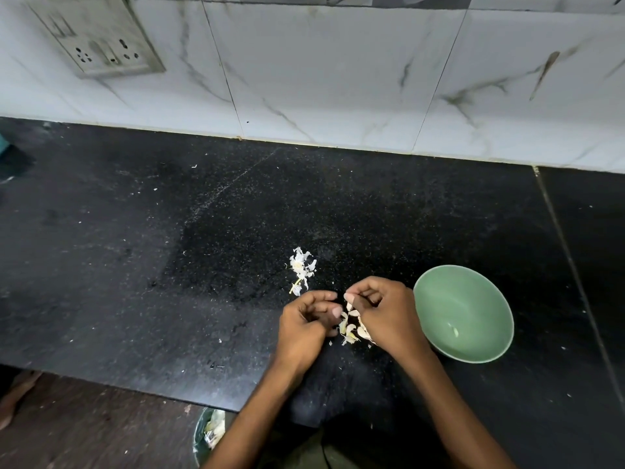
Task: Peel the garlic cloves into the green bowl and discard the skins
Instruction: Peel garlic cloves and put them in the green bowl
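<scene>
Bin below counter edge, pale skins inside. Both forearms reach over black counter. Left hand curled, thumb toward fingers; whether it holds anything, cannot tell. Right hand curled, thumb and forefinger pinching a pale skin strip. Between the hands, on the counter, a cluster of cloves, whitish-yellow, part papery. Green bowl just right of right hand, one small pale piece inside. Farther back, loose skins. Tiled wall behind, socket at left
</scene>
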Motion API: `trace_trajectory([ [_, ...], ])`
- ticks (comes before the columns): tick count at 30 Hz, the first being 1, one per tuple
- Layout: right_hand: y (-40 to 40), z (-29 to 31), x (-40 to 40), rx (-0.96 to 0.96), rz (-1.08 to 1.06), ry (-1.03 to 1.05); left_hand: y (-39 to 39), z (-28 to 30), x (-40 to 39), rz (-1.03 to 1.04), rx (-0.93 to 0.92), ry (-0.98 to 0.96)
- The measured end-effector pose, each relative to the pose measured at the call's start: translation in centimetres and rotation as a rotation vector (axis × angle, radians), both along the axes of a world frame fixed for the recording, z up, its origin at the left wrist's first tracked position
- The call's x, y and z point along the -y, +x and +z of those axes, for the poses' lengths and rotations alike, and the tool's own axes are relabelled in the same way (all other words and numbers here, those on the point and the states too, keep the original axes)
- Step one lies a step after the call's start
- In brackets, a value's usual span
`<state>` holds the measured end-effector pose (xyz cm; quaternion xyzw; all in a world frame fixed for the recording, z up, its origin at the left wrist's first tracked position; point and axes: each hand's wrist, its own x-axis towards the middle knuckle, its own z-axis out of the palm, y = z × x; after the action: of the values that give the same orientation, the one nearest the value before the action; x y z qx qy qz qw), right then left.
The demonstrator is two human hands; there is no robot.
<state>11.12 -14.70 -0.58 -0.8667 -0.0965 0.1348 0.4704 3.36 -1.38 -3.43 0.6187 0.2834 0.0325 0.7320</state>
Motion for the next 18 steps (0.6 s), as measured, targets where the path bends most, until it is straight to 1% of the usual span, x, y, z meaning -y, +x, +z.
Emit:
trace_trajectory([
  [3,-0.8,0.8,-0.6,-0.026,-0.069,0.117,0.6,1.4,0.6,-0.013,0.079,-0.052],
  [6,-1.4,1.1,-1.0,-0.042,-0.166,0.251,0.9,2.3,0.8,0.036,0.126,-0.110],
  [10,-1.6,1.6,-1.3,-0.183,-0.258,0.506,1.0,2.9,0.7,0.101,0.146,-0.112],
  [13,-1.6,1.7,-1.3,-0.223,-0.221,0.594,1.0,3.2,0.6,0.129,0.141,-0.107],
  [16,-1.3,1.6,-1.0,-0.173,-0.128,0.578,0.9,3.6,0.5,0.121,0.114,-0.133],
  [18,-1.0,1.6,-0.7,-0.156,-0.053,0.570,0.8,4.0,0.4,0.097,0.097,-0.187],
])
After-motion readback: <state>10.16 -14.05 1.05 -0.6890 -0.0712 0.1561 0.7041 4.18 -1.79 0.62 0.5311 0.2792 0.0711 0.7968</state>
